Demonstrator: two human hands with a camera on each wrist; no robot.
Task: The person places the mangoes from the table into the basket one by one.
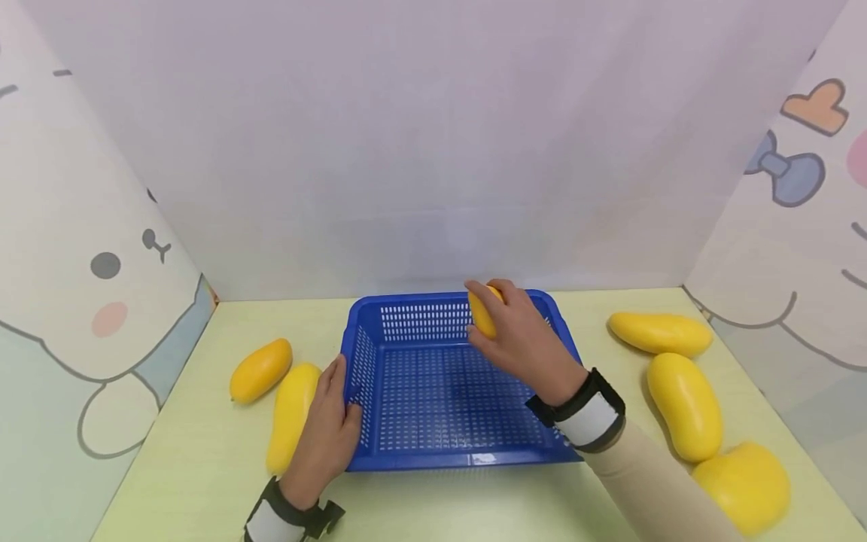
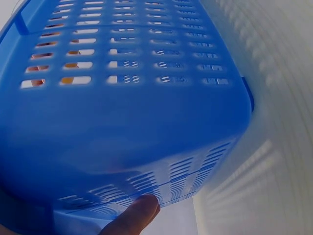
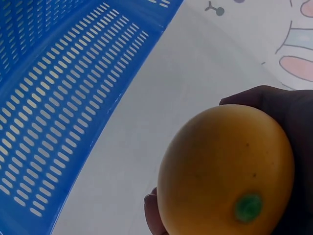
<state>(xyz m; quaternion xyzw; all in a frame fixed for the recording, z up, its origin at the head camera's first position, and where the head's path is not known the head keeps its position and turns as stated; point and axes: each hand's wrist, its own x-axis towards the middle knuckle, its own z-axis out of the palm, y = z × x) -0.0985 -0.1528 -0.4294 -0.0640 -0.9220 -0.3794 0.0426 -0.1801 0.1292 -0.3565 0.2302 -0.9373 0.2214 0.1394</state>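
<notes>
In the head view, a blue plastic basket (image 1: 467, 458) with slotted walls sits in the middle of the table, nothing inside it. My left hand (image 1: 327, 433) grips its left rim, thumb over the inner side and fingers outside. One fingertip (image 2: 142, 208) presses the slotted wall in the left wrist view. My right hand (image 1: 524, 335) holds an orange-yellow mango (image 1: 482, 315) over the basket's far right part. The right wrist view shows this mango (image 3: 225, 166) end-on, with a green stem spot and fingers wrapped around its sides.
Left of the basket lie an orange-yellow mango (image 1: 261, 370) and a longer yellow mango (image 1: 293, 414), close to my left hand. Along the right side lie two yellow mangoes (image 1: 660, 333) and a rounder yellow fruit (image 1: 745, 485) beside my right forearm. A pale curtain (image 1: 433, 150) hangs behind.
</notes>
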